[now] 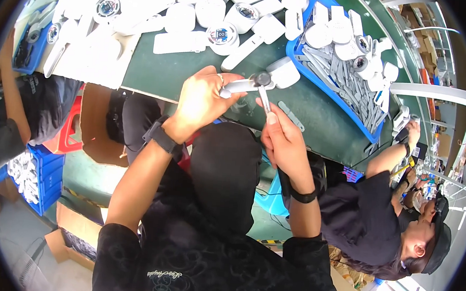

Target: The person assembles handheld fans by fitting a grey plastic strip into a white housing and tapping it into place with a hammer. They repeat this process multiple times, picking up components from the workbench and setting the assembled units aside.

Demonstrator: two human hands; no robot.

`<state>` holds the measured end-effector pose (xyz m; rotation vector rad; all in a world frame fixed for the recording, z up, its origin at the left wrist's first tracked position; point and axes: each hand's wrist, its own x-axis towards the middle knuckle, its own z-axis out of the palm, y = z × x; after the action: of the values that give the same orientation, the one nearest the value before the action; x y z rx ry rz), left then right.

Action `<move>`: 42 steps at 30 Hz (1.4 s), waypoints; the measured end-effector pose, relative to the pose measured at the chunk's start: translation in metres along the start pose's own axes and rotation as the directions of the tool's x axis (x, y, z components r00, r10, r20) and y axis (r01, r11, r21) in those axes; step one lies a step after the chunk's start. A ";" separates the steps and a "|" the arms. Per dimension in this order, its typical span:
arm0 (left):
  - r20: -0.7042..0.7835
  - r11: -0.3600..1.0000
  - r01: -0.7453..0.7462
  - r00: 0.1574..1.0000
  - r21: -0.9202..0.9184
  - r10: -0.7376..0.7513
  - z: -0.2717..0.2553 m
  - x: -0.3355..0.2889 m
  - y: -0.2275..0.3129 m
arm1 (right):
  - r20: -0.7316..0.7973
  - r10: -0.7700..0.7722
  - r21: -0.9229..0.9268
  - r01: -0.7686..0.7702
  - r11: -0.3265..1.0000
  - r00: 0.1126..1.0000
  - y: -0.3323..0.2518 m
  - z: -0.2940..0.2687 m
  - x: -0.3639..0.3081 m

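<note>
Over the near edge of the green table, my left hand (pixel 206 97) is closed around the arm end of a white jointed device (pixel 284 72). The device has a boxy rounded head and a dark round piece (pixel 262 79) at its joint. Between the thumb and fingers of my right hand (pixel 287 141) is a slim light-grey strip (pixel 265 100), its far end meeting the device at the dark piece. Whether it is a tool or a cover strip I cannot tell. A loose grey strip (pixel 291 116) lies on the table just beyond my right hand.
Many white devices (pixel 222 34) crowd the table's far side. At right, a blue tray (pixel 348 118) holds grey strips and white parts. A co-worker (pixel 368 220) reaches in at right; another person's arm (pixel 15 92) shows at left. Blue crates (pixel 49 178) stand on the floor.
</note>
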<state>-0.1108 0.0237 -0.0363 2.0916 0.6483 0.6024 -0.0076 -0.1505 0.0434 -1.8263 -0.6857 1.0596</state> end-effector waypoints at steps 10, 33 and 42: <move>0.003 0.998 -0.038 0.999 0.050 0.038 -0.002 -0.008 -0.004 | -0.062 0.027 0.189 -0.015 0.982 0.998 0.000 -0.014 -0.021; -0.385 0.930 -0.058 0.900 0.363 0.206 -0.165 0.091 0.049 | -0.499 -0.196 0.329 0.394 0.858 0.844 0.129 -0.126 -0.015; -0.674 0.601 0.564 0.737 0.566 -0.055 -0.324 0.303 -0.066 | -0.478 -0.085 0.263 0.235 0.936 0.874 0.115 -0.117 -0.013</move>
<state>-0.0991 0.4373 0.1362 2.3863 1.9145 0.8912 0.0921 -0.2619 -0.0261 -1.6199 -0.3485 0.5484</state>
